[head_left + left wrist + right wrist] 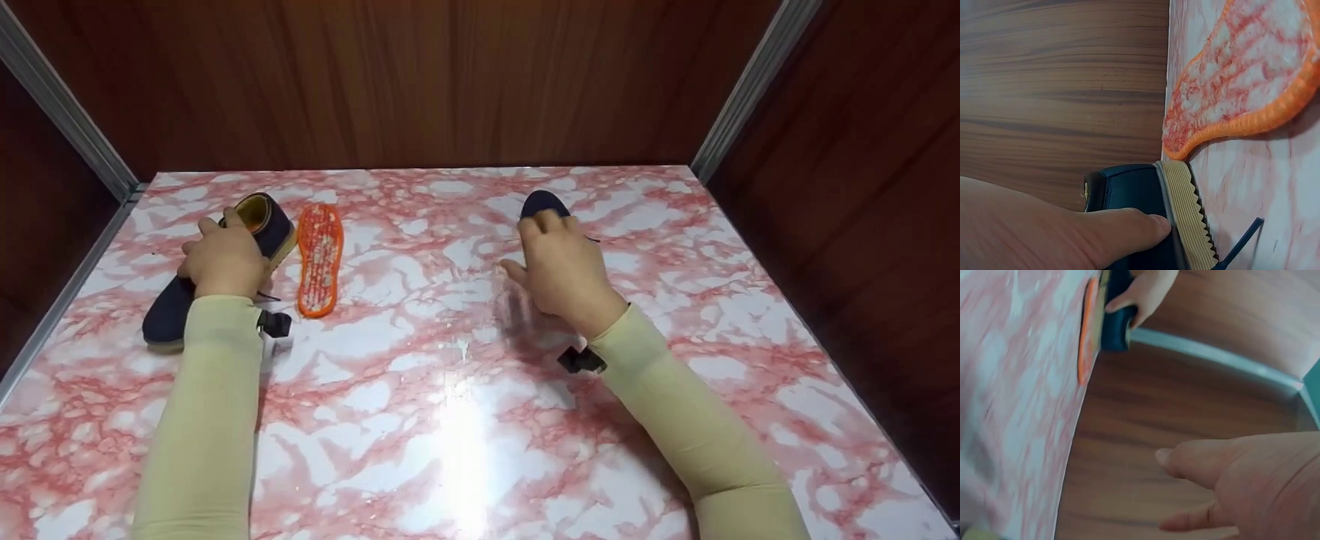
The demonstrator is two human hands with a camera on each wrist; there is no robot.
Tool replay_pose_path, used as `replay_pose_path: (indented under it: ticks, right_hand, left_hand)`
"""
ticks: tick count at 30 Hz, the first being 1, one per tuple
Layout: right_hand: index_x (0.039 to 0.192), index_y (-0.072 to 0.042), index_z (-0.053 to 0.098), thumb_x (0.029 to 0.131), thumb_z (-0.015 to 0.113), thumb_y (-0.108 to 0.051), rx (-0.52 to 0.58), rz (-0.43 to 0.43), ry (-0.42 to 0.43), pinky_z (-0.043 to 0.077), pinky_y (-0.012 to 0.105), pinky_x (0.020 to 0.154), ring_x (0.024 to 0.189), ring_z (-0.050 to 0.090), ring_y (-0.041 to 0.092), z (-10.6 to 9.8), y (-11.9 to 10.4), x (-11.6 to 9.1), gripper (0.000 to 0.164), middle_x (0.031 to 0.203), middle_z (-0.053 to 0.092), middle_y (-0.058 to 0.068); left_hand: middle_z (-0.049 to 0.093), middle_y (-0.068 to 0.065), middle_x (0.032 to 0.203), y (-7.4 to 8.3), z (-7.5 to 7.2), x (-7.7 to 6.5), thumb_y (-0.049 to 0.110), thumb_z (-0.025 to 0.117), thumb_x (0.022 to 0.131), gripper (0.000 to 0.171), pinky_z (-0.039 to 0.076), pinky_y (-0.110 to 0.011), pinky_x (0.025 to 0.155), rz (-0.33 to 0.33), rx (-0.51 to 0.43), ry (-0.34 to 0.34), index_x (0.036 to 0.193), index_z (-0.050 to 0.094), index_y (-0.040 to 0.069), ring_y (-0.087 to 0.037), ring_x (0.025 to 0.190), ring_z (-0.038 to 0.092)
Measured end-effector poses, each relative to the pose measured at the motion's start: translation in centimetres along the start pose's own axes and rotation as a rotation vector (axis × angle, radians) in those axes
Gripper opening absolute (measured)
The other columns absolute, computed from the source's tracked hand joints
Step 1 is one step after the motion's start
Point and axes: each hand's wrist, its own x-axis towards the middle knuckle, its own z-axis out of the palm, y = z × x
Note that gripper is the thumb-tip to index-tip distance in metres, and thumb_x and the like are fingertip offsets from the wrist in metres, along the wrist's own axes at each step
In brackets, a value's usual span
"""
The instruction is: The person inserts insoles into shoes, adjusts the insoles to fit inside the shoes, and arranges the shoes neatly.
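Left hand [225, 259]: grips a navy shoe [166, 313] with ribbed tan sole, thumb against its side, toe toward the person. Right hand [566, 270]: fingers relaxed, unclosed, over a second navy shoe [543, 202]; contact cannot be told. Orange-rimmed insole [321, 259]: lies beside the gripped shoe on the marbled table [352, 442].
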Motion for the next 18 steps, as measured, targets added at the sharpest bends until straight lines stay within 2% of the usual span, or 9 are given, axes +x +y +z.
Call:
replay_pose_path:
  ticks: [5, 8, 13, 18]
  right_hand:
    - [0.158, -0.001, 0.049, 0.102, 0.070, -0.058, -0.002, 0.153, -0.064, 0.062, 0.068, 0.091, 0.137, 0.054, 0.058, 1.0, 1.6, 1.0, 0.083, 0.158, 0.050, 0.032]
    - [0.161, 0.001, 0.045, 0.101, 0.069, -0.060, 0.005, 0.204, -0.113, 0.061, 0.068, 0.092, 0.133, 0.056, 0.059, 1.4, 2.3, 1.5, 0.089, 0.157, 0.049, 0.035]
    - [0.163, 0.006, 0.040, 0.100, 0.067, -0.063, 0.009, 0.247, -0.168, 0.060, 0.068, 0.095, 0.128, 0.060, 0.060, 1.8, 3.3, 2.0, 0.097, 0.155, 0.052, 0.038]
    - [0.164, 0.011, 0.035, 0.100, 0.066, -0.064, 0.012, 0.247, -0.219, 0.062, 0.065, 0.095, 0.123, 0.067, 0.055, 2.0, 3.9, 2.3, 0.104, 0.148, 0.058, 0.039]
  left_hand:
    - [0.021, -0.051, 0.160, -0.1, -0.2, -0.2, 0.031, 0.066, 0.106, 0.102, 0.047, -0.083, 0.103, 0.004, -0.025, 0.008, 0.173, -0.004, -0.001, -0.075, 0.137, 0.039]
    - [0.023, -0.052, 0.158, 0.1, -0.5, -0.6, 0.031, 0.067, 0.105, 0.098, 0.047, -0.083, 0.105, -0.001, -0.046, 0.023, 0.174, 0.004, 0.001, -0.074, 0.139, 0.038]
    - [0.028, -0.051, 0.156, 1.3, -1.2, -1.5, 0.033, 0.072, 0.101, 0.091, 0.047, -0.084, 0.103, 0.019, -0.062, 0.097, 0.171, 0.022, 0.002, -0.073, 0.141, 0.036]
    - [0.027, -0.049, 0.160, 2.9, -2.0, -2.8, 0.039, 0.073, 0.100, 0.091, 0.046, -0.084, 0.105, 0.055, -0.050, 0.137, 0.169, 0.028, 0.001, -0.072, 0.144, 0.034]
